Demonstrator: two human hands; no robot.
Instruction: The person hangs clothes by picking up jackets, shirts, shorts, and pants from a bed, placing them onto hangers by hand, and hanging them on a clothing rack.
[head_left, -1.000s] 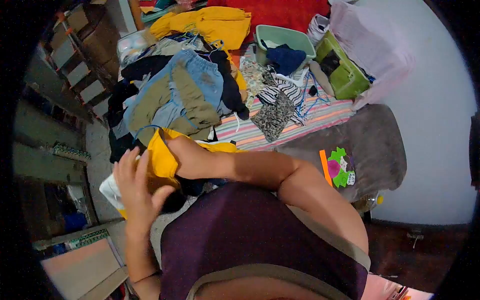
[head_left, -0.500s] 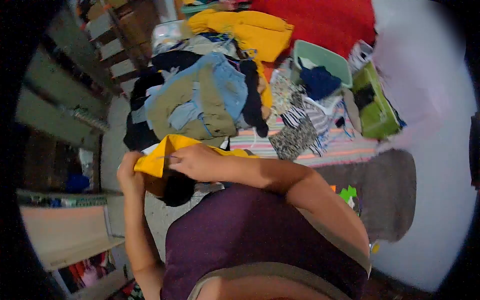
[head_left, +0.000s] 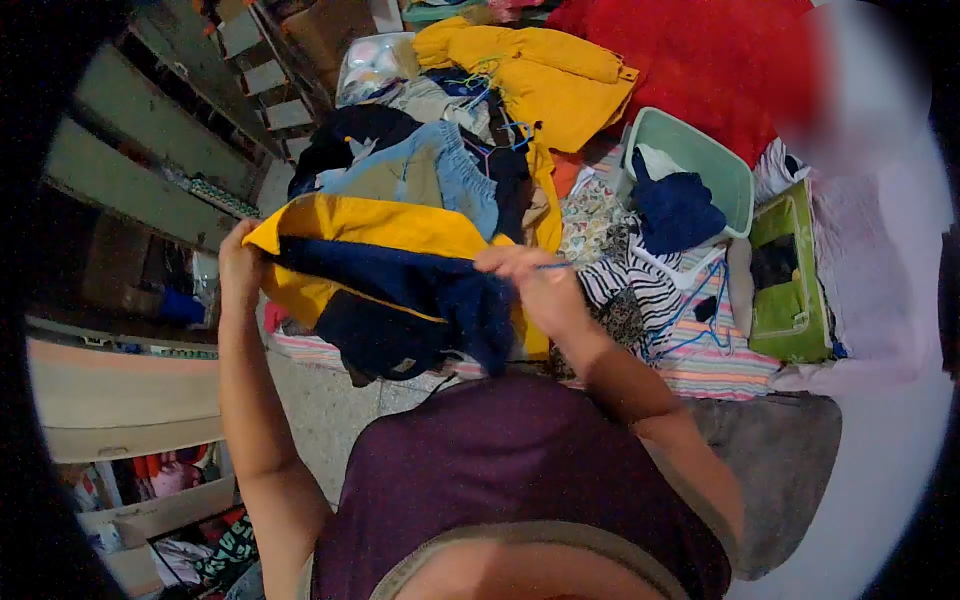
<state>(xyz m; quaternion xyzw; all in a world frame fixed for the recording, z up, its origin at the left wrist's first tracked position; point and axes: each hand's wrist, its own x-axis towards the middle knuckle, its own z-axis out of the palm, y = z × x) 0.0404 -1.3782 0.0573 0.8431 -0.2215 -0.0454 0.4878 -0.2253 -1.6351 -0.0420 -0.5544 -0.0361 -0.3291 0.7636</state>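
Yellow-and-navy garment held stretched between two hands

The yellow-and-navy garment (head_left: 390, 275) is held in front of the purple top (head_left: 500, 470). One corner is gripped by the left hand (head_left: 241, 268); the opposite edge is pinched by the right hand (head_left: 545, 292), where a thin blue piece (head_left: 553, 266) is seen sticking out. Beyond it, light-blue trousers (head_left: 462, 180) are heaped with other clothes. Farther right, a navy cloth (head_left: 678, 208) is held in a pale green tub (head_left: 742, 180), beside a green box (head_left: 815, 325).

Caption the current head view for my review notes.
Left hand and right hand hold a yellow-and-navy garment spread before heaped clothes.
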